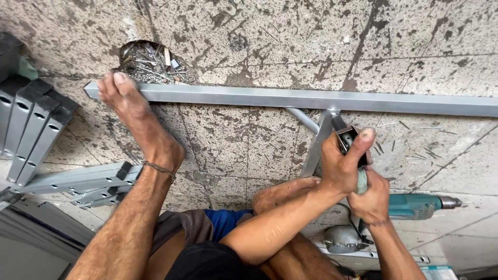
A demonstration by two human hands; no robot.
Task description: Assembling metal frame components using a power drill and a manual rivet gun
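Observation:
My left hand reaches across my body and closes around a dark metal hand tool. The tool's head is pressed against the joint where a short upright meets the long silver square tube. My right hand is just below, gripping the tool's pale green handle. The thumb of my left hand points up over the tool. My bare left foot presses on the left end of the long tube. My other foot is tucked under the forearm.
A teal power drill lies on the speckled stone floor right of my hands. A pile of nails and screws sits beyond the tube. Grey metal profiles are stacked at left, with more by my leg. A round metal part lies near my knee.

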